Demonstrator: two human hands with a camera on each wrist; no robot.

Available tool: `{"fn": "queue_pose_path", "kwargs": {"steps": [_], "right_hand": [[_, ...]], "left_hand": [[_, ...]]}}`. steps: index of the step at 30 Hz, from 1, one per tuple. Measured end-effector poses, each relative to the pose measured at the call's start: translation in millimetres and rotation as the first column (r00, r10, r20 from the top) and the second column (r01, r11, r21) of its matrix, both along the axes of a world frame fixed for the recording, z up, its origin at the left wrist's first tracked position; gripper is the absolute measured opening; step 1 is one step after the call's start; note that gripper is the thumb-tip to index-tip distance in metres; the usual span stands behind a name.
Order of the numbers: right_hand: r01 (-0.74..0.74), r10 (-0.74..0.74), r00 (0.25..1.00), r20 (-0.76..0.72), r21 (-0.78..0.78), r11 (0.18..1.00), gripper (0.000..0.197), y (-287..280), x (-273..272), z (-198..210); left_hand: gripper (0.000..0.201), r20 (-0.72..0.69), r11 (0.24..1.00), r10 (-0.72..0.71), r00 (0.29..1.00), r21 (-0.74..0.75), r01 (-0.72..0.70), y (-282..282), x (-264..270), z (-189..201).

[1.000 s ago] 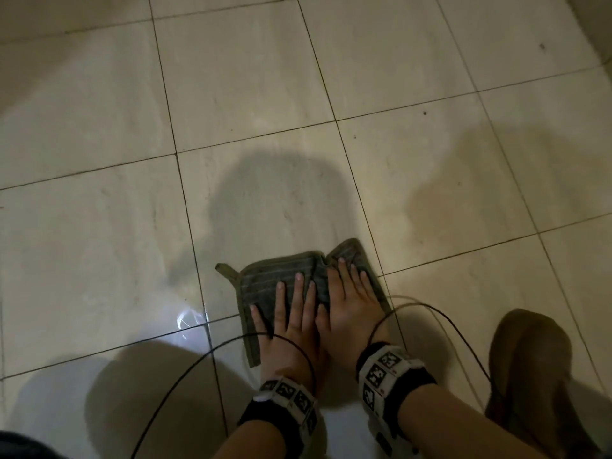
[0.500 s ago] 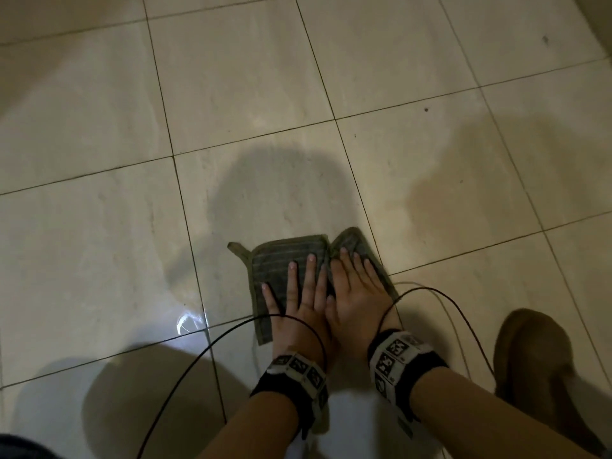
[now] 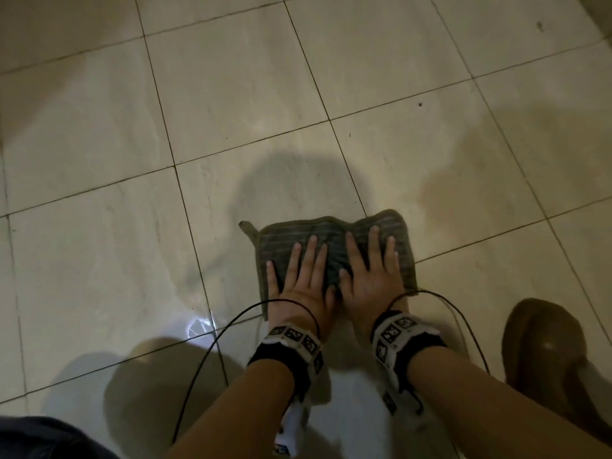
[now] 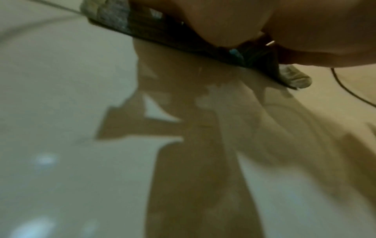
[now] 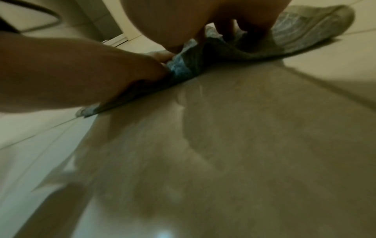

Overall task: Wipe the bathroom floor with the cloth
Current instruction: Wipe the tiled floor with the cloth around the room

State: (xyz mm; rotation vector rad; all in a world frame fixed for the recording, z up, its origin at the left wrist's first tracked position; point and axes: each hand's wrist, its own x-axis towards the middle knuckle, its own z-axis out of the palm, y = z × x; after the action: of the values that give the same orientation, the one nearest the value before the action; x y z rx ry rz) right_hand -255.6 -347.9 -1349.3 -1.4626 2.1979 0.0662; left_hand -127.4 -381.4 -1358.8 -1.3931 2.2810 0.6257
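A dark green striped cloth [image 3: 331,235] lies flat on the pale tiled bathroom floor [image 3: 231,94], a small loop at its far left corner. My left hand [image 3: 299,276] presses on its left half with straight, spread fingers. Beside it my right hand [image 3: 371,266] presses on the right half, fingers also straight. The two hands touch at the thumbs. In the left wrist view the cloth's near edge [image 4: 183,43] shows under my palm. The right wrist view shows the cloth [image 5: 295,33] bunched a little under my fingers.
A brown shoe [image 3: 546,366] stands on the floor close to the right of my right forearm. Black cables [image 3: 212,352] loop from both wrist bands across the tiles. A wet sheen and a light glare [image 3: 198,326] lie left of the cloth.
Both hands have pushed the cloth forward and a little to the right across the tile. The fingers of both hands have spread wider.
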Motion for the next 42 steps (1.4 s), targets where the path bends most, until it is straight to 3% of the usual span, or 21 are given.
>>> {"fn": "queue_pose_path", "kwargs": {"steps": [4,8,11,15,18,24,30,35,42], "right_hand": [[-0.048,0.048,0.999,-0.013,-0.020,0.999,0.062,12.0,42.7,-6.5],[-0.120,0.131,0.991,-0.032,0.236,0.964,0.073,40.3,26.6,-21.1],[-0.014,0.021,0.998,-0.062,0.115,0.993,0.064,80.0,-5.0,-17.5],[-0.127,0.131,0.990,-0.058,0.059,0.990,0.072,104.0,-17.8,-14.3],[-0.128,0.128,0.992,0.006,0.010,0.992,0.075,67.2,-0.8,-18.9],[-0.097,0.096,0.995,-0.039,-0.035,0.995,0.071,-51.4,19.5,-25.4],[-0.140,0.139,0.990,-0.012,-0.044,0.989,0.071,-141.0,7.9,-25.2],[-0.152,0.152,0.988,-0.003,-0.036,0.988,0.071,-208.5,-0.9,-24.6],[-0.185,0.184,0.983,-0.015,-0.020,0.983,0.071,-208.2,-3.0,-23.3]], "left_hand": [[0.074,0.078,0.999,0.021,0.997,0.023,-0.022,-6.8,34.0,4.4],[0.075,0.012,0.999,0.019,1.000,-0.048,-0.019,28.3,7.8,-4.9],[0.077,-0.014,0.997,-0.073,0.997,-0.024,0.073,75.1,-5.8,-9.9],[0.070,-0.056,0.999,-0.031,0.998,-0.035,0.029,94.1,11.7,-9.7],[0.068,-0.017,0.995,0.082,0.996,-0.048,-0.083,68.5,25.8,-14.0],[0.065,0.045,0.964,0.262,0.964,-0.057,-0.259,-31.4,23.5,-14.7],[0.063,0.016,0.975,0.183,0.983,-0.132,-0.180,-132.1,27.3,-12.6],[0.061,-0.020,0.958,0.233,0.972,-0.165,-0.233,-189.7,12.9,-17.0],[0.065,0.027,0.970,0.213,0.977,-0.126,-0.208,-194.3,12.8,-15.8]]}}
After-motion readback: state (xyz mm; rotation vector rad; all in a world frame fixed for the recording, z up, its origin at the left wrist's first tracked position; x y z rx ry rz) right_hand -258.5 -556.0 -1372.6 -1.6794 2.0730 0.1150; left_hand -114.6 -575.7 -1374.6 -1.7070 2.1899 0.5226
